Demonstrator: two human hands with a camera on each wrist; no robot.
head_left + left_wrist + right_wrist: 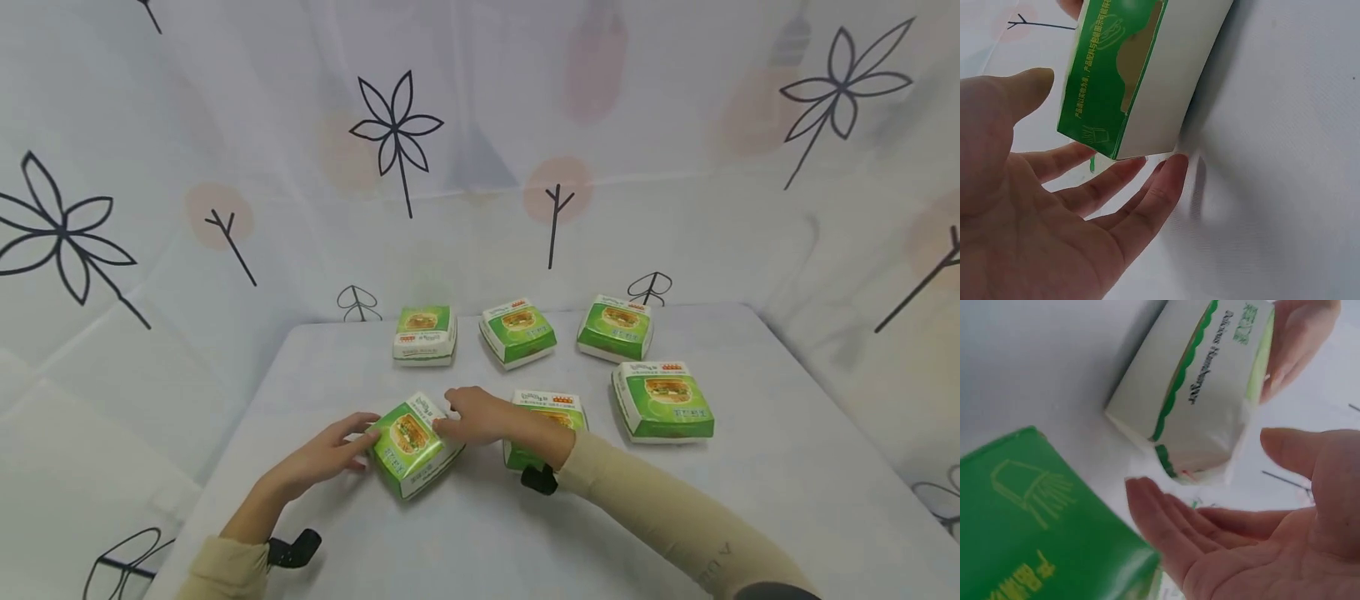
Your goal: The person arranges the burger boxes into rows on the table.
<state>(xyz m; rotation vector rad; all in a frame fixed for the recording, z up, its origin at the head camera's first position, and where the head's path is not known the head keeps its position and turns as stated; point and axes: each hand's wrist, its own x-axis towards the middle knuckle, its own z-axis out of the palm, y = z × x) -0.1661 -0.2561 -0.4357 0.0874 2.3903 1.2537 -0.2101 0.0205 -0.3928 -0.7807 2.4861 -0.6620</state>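
Note:
A green-and-white hamburger box (409, 439) sits turned at an angle near the front of the table, between both hands. My left hand (330, 454) is at its left side; in the left wrist view the extended fingertips (1175, 164) touch or nearly touch the box's end (1147, 81), with the thumb apart. From the right, my right hand (476, 415) reaches its far right corner. The right wrist view shows those fingers (1160, 519) nearly straight and the thumb spread, close to the box's corner (1197, 406); contact there is hard to tell.
Another hamburger box (551, 404) lies partly hidden under the right forearm. To its right is a larger-looking box (663, 402). Along the back stand three more: a left box (424, 335), a middle box (517, 332) and a right box (615, 327). A white cloth (480, 550) covers the table.

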